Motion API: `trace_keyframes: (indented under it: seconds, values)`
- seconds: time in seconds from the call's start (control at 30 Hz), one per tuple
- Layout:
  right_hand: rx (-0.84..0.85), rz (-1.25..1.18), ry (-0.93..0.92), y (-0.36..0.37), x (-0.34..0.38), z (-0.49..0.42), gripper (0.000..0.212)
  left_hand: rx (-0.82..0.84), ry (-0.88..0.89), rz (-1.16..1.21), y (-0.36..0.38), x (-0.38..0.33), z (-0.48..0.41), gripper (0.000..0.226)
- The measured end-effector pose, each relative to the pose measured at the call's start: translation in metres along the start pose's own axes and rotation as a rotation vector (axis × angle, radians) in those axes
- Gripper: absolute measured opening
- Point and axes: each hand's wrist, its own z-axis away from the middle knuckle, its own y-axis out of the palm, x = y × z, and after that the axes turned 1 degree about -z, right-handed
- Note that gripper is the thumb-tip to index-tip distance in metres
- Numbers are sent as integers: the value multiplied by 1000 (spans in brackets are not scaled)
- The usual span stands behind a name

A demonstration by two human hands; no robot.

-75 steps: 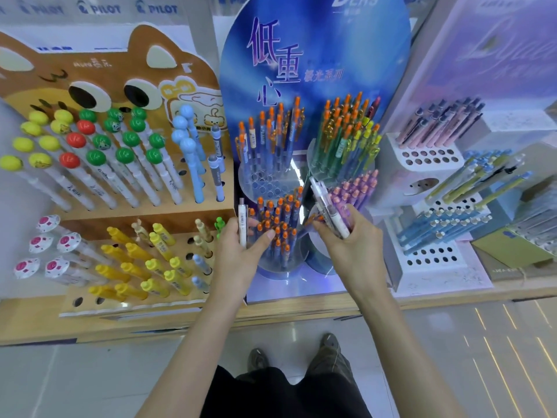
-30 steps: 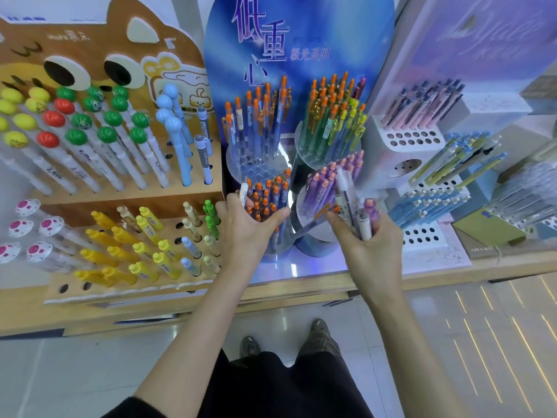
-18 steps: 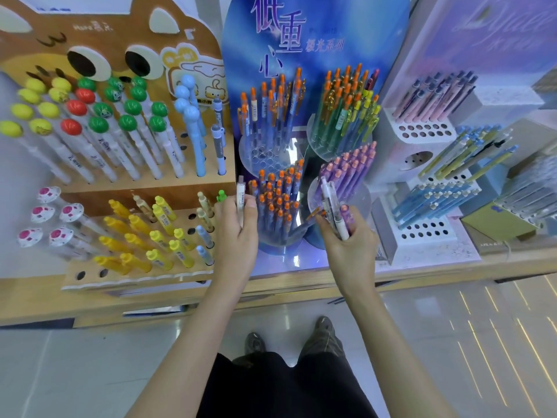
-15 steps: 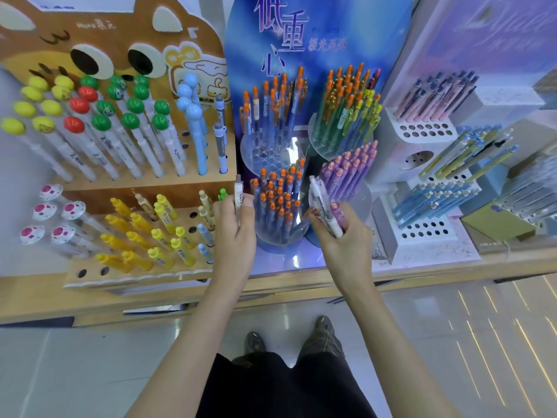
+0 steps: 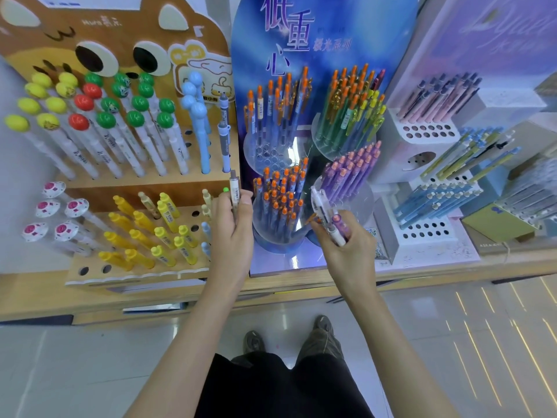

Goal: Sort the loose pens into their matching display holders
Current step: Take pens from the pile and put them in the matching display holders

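While I am standing at the pen shelf, my left hand [image 5: 233,229] is gripping a single pale pen [image 5: 234,193] upright between thumb and fingers, its top poking up at the right edge of the brown animal-faced display [image 5: 193,34], just beside the clear holder of orange-capped pens [image 5: 278,203]. My right hand [image 5: 346,248] is closing around a small bundle of loose pens [image 5: 327,218], white and purple ones, which are slanting up and to the left toward the round clear holder of purple pens [image 5: 351,173]. Both hands are hovering in front of the blue display [image 5: 319,34], whose upper holders are carrying more orange-topped pens. On the brown display to my left, ball-topped pens are filling the upper rows and yellow pens [image 5: 144,233] are sitting in the lower tier.
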Motion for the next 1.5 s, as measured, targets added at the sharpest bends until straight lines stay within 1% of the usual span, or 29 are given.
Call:
trace_keyframes:
  seconds: [0.1,0.2,0.23,0.27,0.33,0.37,0.43,0.53,0.7,0.8,0.9,1.07,1.1,1.13,1.2,1.27,1.33,1.4,1.5]
  values:
    - [-17,59,-44,4,4,-4,23,-3,6,-10,2,1,2,20]
    - [-38,105,-67,7,3,-9,10,3,11,-11,2,0,4,18]
    - [-19,113,-62,7,1,-9,9,5,10,-3,1,0,4,16]
    - [14,111,-47,7,-2,-10,15,6,8,8,0,1,4,16]
    - [82,120,-21,9,-6,-9,32,7,4,22,-1,1,5,15]
    - [108,126,-12,10,-8,-8,29,6,4,26,-1,2,5,15]
    - [112,112,13,13,-10,-8,15,8,4,25,-1,2,7,16]
    - [77,78,69,18,-8,-14,18,29,7,31,-1,2,9,19]
    - [95,19,159,23,-2,-23,22,95,38,27,-1,6,9,19]
    - [97,-86,259,24,-5,-22,23,101,54,62,-2,9,8,13]
    - [114,-210,339,19,-12,-17,31,91,59,107,-3,8,9,16]
    - [11,-346,363,1,-5,-13,9,146,50,126,-5,5,10,13]
    - [25,-395,374,-2,1,-13,10,171,43,138,-4,3,11,11]
    - [54,-464,390,-4,7,-11,15,197,25,160,-4,2,12,11]
    - [145,-665,436,-9,19,-6,25,242,-53,247,-2,-4,14,15]
    - [263,-832,483,-11,29,0,28,278,-112,307,0,-8,15,23]
    - [354,-914,510,-13,38,6,27,286,-134,307,3,-13,17,26]
    - [373,-964,526,-12,44,8,26,291,-157,308,8,-16,20,27]
    - [299,-1005,547,-13,49,6,25,336,-153,302,13,-17,27,30]
